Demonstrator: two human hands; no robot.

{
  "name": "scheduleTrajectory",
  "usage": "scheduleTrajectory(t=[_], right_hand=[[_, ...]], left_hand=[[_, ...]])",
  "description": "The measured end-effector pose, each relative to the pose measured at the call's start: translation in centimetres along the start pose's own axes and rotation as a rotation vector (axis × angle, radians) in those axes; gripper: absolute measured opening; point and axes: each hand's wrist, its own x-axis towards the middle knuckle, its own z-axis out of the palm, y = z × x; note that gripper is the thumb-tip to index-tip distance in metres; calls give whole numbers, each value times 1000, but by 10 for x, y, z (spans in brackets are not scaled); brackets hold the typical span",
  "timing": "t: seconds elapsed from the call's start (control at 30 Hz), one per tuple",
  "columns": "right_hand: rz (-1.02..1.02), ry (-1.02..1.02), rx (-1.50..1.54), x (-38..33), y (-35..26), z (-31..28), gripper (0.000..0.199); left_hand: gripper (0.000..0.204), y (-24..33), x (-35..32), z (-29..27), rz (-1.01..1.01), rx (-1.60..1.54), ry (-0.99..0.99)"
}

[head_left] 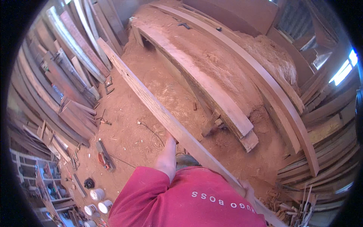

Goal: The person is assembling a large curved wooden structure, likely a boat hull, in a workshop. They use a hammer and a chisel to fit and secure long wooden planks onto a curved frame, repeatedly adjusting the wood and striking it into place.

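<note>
While the left hand grips the underside of a long wooden plank, the right hand clasps its near end; the plank runs far-left above the sawdust floor.

Soft daylight, strong fisheye edge distortion

Both hands, left hand and right hand, hold a long plank over sawdust floor.

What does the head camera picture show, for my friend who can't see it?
A person in a red top holds a long wooden plank with both hands, the left hand under its middle and the right hand near its close end. Around them are a sawdust-covered floor, stacked boards and a long wooden bench.
</note>
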Motion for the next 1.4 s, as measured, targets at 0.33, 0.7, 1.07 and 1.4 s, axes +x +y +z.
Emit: scheduleTrajectory(t=[0.33, 0.7, 1.07, 1.4], right_hand=[[9, -1, -795, 152, -17, -49, 78], [54, -41, -679, 256, -48, -93, 51], [-221, -93, -470, 196, -179, -120, 32], [-360, -30, -343, 178, -223, -130, 33]], left_hand=[[71, -3, 89, 107, -35, 4, -29], [72, -33, 190, 199, -48, -29, -107], [78, -88, 207, 278, -50, 66, -6], [73, -115, 218, 305, 75, -18, 108]])
